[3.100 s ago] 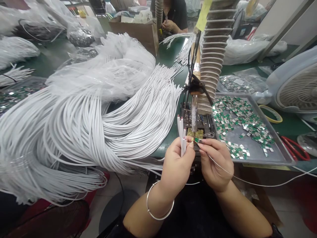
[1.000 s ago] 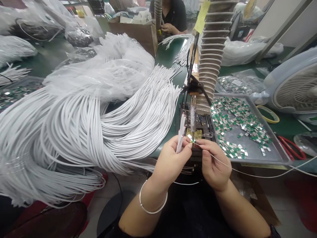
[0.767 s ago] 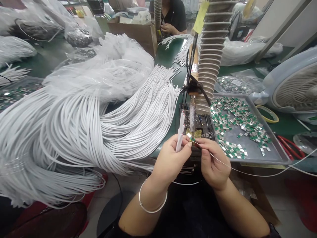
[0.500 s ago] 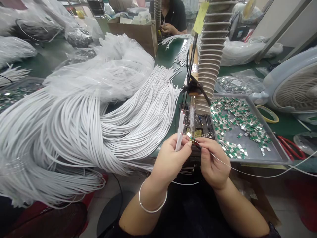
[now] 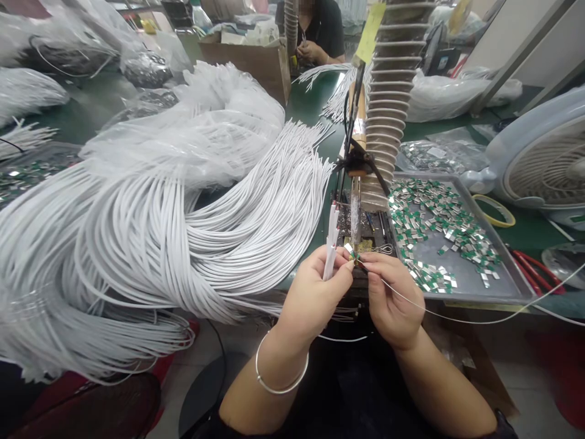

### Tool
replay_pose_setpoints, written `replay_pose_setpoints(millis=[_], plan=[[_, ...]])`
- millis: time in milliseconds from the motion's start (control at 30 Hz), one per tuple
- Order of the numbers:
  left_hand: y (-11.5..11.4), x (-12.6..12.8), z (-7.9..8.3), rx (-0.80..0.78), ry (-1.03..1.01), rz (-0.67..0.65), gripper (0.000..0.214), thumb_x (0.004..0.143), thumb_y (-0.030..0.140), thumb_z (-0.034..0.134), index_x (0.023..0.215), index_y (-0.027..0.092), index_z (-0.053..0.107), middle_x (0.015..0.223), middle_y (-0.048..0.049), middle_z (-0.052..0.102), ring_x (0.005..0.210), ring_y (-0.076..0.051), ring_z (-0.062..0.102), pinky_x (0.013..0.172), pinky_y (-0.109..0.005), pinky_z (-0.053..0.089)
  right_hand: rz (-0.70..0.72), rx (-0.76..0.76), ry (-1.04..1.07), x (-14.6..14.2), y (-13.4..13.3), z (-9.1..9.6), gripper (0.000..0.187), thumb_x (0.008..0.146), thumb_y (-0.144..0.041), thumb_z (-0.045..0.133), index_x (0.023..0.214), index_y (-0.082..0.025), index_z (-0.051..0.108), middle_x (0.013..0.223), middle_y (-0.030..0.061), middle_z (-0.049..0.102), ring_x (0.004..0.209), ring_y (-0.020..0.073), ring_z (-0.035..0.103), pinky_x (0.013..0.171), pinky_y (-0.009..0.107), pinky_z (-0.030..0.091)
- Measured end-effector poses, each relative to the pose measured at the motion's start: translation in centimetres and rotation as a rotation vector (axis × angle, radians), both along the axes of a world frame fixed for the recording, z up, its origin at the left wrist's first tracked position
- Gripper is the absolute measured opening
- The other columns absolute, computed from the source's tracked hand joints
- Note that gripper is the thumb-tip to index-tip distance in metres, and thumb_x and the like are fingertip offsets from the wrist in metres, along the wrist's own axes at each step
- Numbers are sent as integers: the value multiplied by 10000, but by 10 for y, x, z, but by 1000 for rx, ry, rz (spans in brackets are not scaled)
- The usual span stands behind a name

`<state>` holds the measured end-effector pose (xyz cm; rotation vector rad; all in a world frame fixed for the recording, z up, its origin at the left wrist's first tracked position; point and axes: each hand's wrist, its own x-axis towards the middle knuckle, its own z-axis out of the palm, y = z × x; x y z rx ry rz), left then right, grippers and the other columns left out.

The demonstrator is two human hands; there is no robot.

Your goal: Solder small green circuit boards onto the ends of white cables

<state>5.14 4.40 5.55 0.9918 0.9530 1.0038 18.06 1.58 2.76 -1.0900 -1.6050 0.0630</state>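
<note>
My left hand (image 5: 315,299) pinches the white cable ends (image 5: 331,244) upright, with a small green-and-silver tab (image 5: 351,253) at the fingertips, directly between both hands. My right hand (image 5: 393,302) pinches a thin wire (image 5: 457,318) up to that tab. Steady, tight pinches matter here, close to the soldering iron (image 5: 355,213) just ahead of my grip.
</note>
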Motion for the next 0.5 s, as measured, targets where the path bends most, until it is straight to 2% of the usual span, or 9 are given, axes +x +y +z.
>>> replay_pose_setpoints(millis=[200,367,500], plan=[[-2,1,-2,21,3,6,144,757,213,607,644,176,526,850,-8,579,871,-132,565,799,-226,417,-15,-11,-2,0,-3,-2,202,839,-95,479,964,-210,588,920,71,675,873,189,653,740,376,562],[-5,1,-9,-40,5,-8,150,751,235,613,653,175,515,886,-11,590,799,-123,558,749,-236,413,12,-32,14,0,-7,-6,219,828,-77,472,965,-201,589,918,69,668,880,182,649,753,359,556],[-7,1,-14,-26,9,-13,139,758,227,605,663,174,517,879,-11,581,802,-123,544,734,-230,407,29,-45,19,1,-9,-8,230,816,-61,479,971,-192,587,922,69,661,885,173,642,755,344,553]])
